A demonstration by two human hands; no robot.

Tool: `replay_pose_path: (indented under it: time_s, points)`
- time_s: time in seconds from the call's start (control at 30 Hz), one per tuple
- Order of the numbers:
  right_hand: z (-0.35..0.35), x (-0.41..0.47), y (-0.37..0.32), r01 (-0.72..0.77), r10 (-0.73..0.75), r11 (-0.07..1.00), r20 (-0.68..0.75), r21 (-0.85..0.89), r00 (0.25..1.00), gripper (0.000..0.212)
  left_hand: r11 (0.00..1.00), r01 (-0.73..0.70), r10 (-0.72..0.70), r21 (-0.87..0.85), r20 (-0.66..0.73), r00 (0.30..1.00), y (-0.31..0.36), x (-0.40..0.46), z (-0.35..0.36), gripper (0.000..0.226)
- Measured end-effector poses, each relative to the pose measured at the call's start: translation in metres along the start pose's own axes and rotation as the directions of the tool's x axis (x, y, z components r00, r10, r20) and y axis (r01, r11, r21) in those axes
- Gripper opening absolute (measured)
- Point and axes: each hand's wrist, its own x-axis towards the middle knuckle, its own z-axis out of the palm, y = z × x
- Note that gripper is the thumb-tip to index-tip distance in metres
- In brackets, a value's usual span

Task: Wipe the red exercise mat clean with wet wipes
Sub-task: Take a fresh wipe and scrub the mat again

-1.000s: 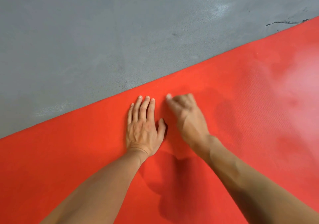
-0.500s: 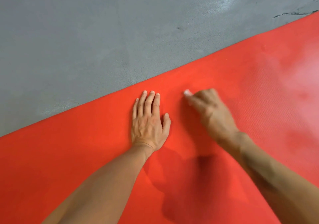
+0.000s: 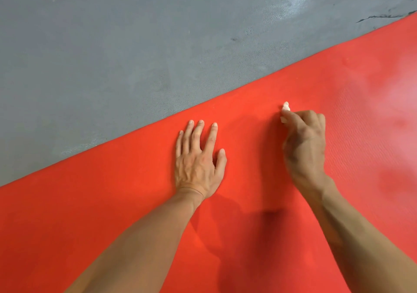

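Head cam looked down at the red exercise mat (image 3: 259, 202), which lay on the grey floor (image 3: 135, 44) and filled the near and right side. The left hand (image 3: 198, 157) was flat on it with fingers straight, probably pinning the mat so it wouldn't slide. Well to its right, the right hand (image 3: 304, 143) had its fingers curled round a balled-up wet wipe (image 3: 285, 107), only a white bit poking out, near the mat's far edge.

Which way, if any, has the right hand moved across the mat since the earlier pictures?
Yes. The right hand with its wipe slid rightward, away from the planted left hand.
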Motion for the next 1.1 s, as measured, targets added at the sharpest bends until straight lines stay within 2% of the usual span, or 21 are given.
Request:
replay_pose_path:
  time_s: [0.03, 0.1, 0.17, 0.2, 0.23, 0.27, 0.33, 0.4, 0.43, 0.5, 0.6, 0.63, 0.67, 0.73, 0.77, 0.8, 0.87, 0.97, 1.0, 1.03, 1.1]
  points:
    - [0.004, -0.007, -0.012, -0.031, 0.031, 0.999, -0.014, 0.017, 0.999, 0.031, 1.000, 0.000, 0.000, 0.003, 0.000, 1.000, -0.001, 0.000, 0.000, 0.065]
    - [0.010, -0.032, -0.038, 0.121, -0.130, 0.989, 0.102, 0.086, 0.986, 0.033, 1.000, -0.004, 0.004, 0.003, 0.006, 1.000, -0.002, 0.000, 0.002, 0.067]
    - [0.005, -0.051, -0.045, 0.336, -0.375, 0.924, 0.254, 0.183, 0.891, 0.038, 1.000, -0.013, 0.013, 0.004, 0.005, 1.000, -0.002, -0.001, 0.002, 0.070]
    - [-0.001, -0.048, -0.038, 0.408, -0.451, 0.892, 0.304, 0.196, 0.839, 0.041, 1.000, -0.015, 0.015, 0.006, 0.008, 1.000, -0.002, 0.000, 0.003, 0.071]
    - [-0.006, -0.039, -0.026, 0.436, -0.472, 0.881, 0.311, 0.181, 0.825, 0.042, 1.000, -0.014, 0.014, 0.008, 0.009, 1.000, -0.001, 0.000, 0.003, 0.072]
    - [-0.010, -0.030, -0.013, 0.397, -0.421, 0.907, 0.276, 0.142, 0.864, 0.043, 1.000, -0.012, 0.011, 0.011, 0.007, 1.000, -0.001, 0.000, 0.002, 0.073]
    - [-0.017, -0.012, 0.013, 0.167, -0.174, 0.983, 0.116, 0.070, 0.978, 0.039, 1.000, -0.006, 0.006, 0.014, 0.009, 1.000, -0.001, 0.000, 0.002, 0.074]
    - [-0.014, -0.016, 0.009, 0.011, -0.012, 0.999, 0.021, 0.045, 1.000, 0.040, 1.000, -0.005, 0.005, 0.015, 0.008, 1.000, -0.001, 0.000, 0.003, 0.075]
    - [-0.008, -0.027, -0.004, 0.018, -0.021, 0.998, 0.039, 0.057, 0.999, 0.044, 1.000, -0.008, 0.008, 0.017, 0.007, 1.000, -0.002, 0.000, 0.003, 0.076]
    - [0.001, -0.054, -0.031, 0.164, -0.180, 0.980, 0.156, 0.111, 0.971, 0.041, 1.000, -0.014, 0.014, 0.023, 0.002, 1.000, -0.003, 0.000, 0.004, 0.077]
    - [-0.009, -0.061, -0.028, 0.392, -0.418, 0.908, 0.300, 0.144, 0.858, 0.042, 1.000, -0.016, 0.016, 0.026, -0.002, 1.000, -0.003, -0.001, 0.005, 0.077]
    - [-0.013, -0.052, -0.015, 0.398, -0.411, 0.911, 0.285, 0.105, 0.866, 0.044, 1.000, -0.013, 0.013, 0.021, -0.005, 1.000, -0.002, 0.000, 0.005, 0.077]
    - [-0.017, -0.043, -0.001, 0.331, -0.336, 0.942, 0.236, 0.062, 0.912, 0.044, 1.000, -0.010, 0.010, 0.019, -0.006, 1.000, -0.002, 0.000, 0.005, 0.077]
    - [-0.022, -0.028, 0.021, 0.080, -0.080, 0.997, 0.063, 0.008, 0.995, 0.043, 1.000, -0.006, 0.006, 0.021, -0.006, 1.000, -0.002, 0.000, 0.005, 0.077]
    - [-0.020, -0.029, 0.018, -0.023, 0.023, 1.000, 0.011, -0.001, 1.000, 0.042, 1.000, -0.005, 0.005, 0.023, -0.006, 1.000, -0.002, 0.000, 0.005, 0.077]
    - [-0.015, -0.036, 0.007, -0.050, 0.050, 0.999, -0.001, -0.001, 0.999, 0.042, 1.000, -0.005, 0.005, 0.023, -0.009, 1.000, -0.002, 0.000, 0.006, 0.077]
    - [-0.006, -0.063, -0.023, 0.097, -0.102, 0.994, 0.109, 0.045, 0.989, 0.039, 1.000, -0.011, 0.011, 0.022, -0.021, 1.000, -0.002, 0.000, 0.006, 0.077]
    - [-0.014, -0.082, -0.030, 0.418, -0.439, 0.899, 0.289, 0.133, 0.851, 0.044, 1.000, -0.012, 0.013, 0.020, -0.034, 0.999, -0.002, 0.000, 0.006, 0.077]
    - [-0.018, -0.073, -0.019, 0.446, -0.458, 0.888, 0.290, 0.109, 0.841, 0.046, 1.000, -0.011, 0.011, 0.019, -0.034, 0.999, -0.001, 0.000, 0.006, 0.077]
    - [-0.020, -0.063, -0.006, 0.395, -0.397, 0.916, 0.253, 0.060, 0.882, 0.046, 1.000, -0.009, 0.009, 0.018, -0.033, 0.999, -0.001, 0.000, 0.006, 0.077]
    - [-0.022, -0.041, 0.020, 0.124, -0.124, 0.992, 0.079, 0.003, 0.989, 0.048, 1.000, -0.009, 0.010, 0.016, -0.034, 0.999, -0.002, 0.000, 0.007, 0.077]
